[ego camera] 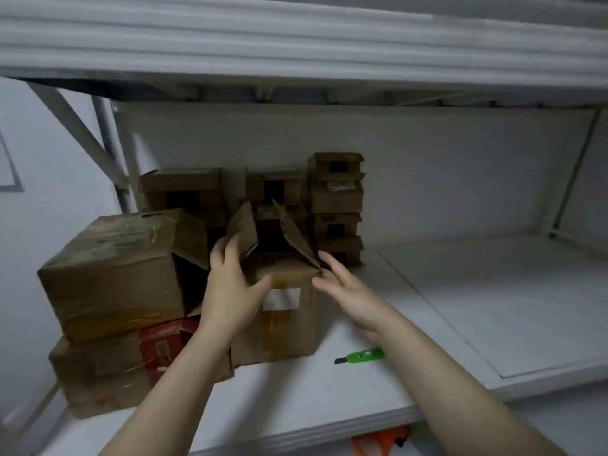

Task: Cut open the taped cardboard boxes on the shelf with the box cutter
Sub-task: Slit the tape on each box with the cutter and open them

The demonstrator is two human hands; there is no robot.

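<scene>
**On the white shelf: one box stands open, the cutter lies loose**

Across the lower white shelf (427, 324), with another shelf board (296, 37) close overhead, the cardboard is all crowded toward the left end. Biggest is a large taped box (112, 274), tilted and resting on a flatter box with red tape (108, 373) on its front. Just right of those two, touching them, stands the open box (289, 324), upright, with a white label on its front face. Its left flap (243, 228) and right flap (297, 235) are both raised, with a dark gap between them. Behind it, against the back panel, small cartons (335, 199) are stacked in columns; several show dark openings.

The person reaches in with both bare forearms. The left hand (230, 287) clasps the open box's top left corner, with fingers up along the left flap and thumb spread across the front face. The right hand (348, 291) is slack and spread beside the box's top right corner, fingers straight, holding nothing. From here I cannot tell whether its fingertips touch the right flap's edge.

The green box cutter (360, 356) lies flat on the shelf, just right of the open box's base and under the right wrist, in no hand, its dark tip toward the box. Below the shelf edge something orange (381, 439) shows, too blurred to name.
</scene>
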